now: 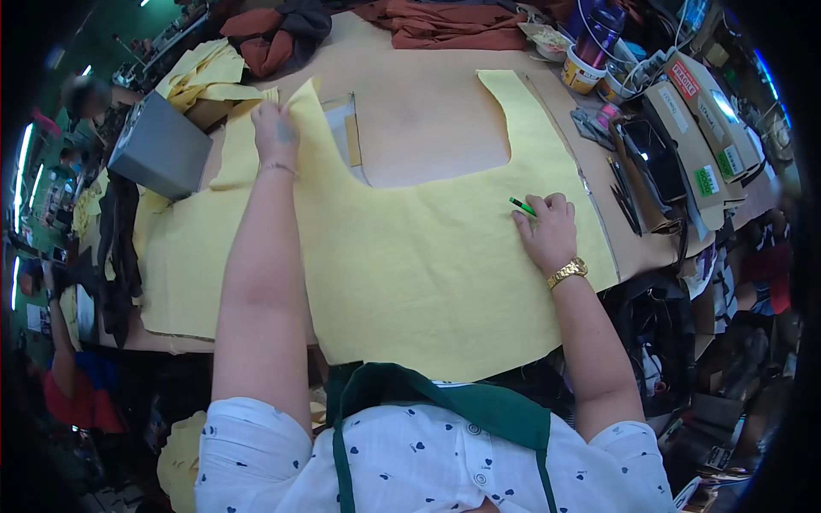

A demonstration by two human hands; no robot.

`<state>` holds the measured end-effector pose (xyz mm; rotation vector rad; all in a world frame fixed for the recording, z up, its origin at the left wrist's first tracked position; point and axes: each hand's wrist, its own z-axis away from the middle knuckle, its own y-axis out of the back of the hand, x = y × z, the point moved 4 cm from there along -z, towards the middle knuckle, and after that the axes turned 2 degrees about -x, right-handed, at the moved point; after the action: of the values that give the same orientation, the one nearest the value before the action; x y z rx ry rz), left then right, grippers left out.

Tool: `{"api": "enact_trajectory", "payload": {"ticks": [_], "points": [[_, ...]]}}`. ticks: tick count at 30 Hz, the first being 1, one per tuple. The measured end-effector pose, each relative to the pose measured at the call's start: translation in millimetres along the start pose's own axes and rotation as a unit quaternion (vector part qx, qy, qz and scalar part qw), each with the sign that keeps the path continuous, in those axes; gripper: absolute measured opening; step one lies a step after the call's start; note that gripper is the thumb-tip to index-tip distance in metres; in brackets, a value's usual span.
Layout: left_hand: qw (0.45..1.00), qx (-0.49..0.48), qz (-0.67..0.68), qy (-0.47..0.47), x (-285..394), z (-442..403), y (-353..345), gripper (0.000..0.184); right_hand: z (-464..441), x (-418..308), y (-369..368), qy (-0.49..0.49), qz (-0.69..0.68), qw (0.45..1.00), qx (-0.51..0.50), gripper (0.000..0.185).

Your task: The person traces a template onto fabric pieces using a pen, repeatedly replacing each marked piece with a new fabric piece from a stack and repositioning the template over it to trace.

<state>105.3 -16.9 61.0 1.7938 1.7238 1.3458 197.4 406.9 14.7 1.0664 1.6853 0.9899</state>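
A yellow cut fabric piece with a deep rounded neckline and two straps lies spread over the table. My left hand is closed at the tip of the left strap, pinching the cloth there. On the right half of the fabric rests my right hand, a slim green pen held between its fingers. More yellow fabric lies flat under and beside my left forearm. Through the neckline part of a flat pattern board shows against the tabletop.
A grey metal box stands at the left, by crumpled yellow cloth. Rust-coloured cloth is piled along the back. Cardboard boxes, a phone and a white-and-yellow tub crowd the right side. Other people sit far left.
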Motion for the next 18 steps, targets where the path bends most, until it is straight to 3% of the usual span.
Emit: {"api": "enact_trajectory", "payload": {"ticks": [4, 6, 8, 11, 14, 18], "points": [[0.966, 0.159, 0.021, -0.201, 36, 9, 0, 0.044, -9, -2, -7, 0.009, 0.027, 0.999, 0.020, 0.028], [0.991, 0.006, -0.022, -0.131, 30, 38, -18, 0.059, -13, -4, -6, -0.004, 0.026, 1.000, 0.013, 0.027], [0.992, -0.115, -0.037, 0.029, 45, 91, -2, 0.063, -13, -6, -6, -0.010, 0.022, 1.000, 0.012, 0.027], [0.974, -0.184, -0.056, 0.117, 47, 137, 8, 0.062, -12, -6, -6, -0.004, 0.025, 1.000, 0.014, 0.027], [0.983, -0.111, -0.084, 0.119, 26, 143, 4, 0.063, -13, -5, -8, 0.003, 0.032, 0.999, 0.023, 0.027], [0.977, -0.134, 0.021, 0.165, -9, 102, -10, 0.062, -12, -4, -8, 0.006, 0.036, 0.999, 0.024, 0.028]]}}
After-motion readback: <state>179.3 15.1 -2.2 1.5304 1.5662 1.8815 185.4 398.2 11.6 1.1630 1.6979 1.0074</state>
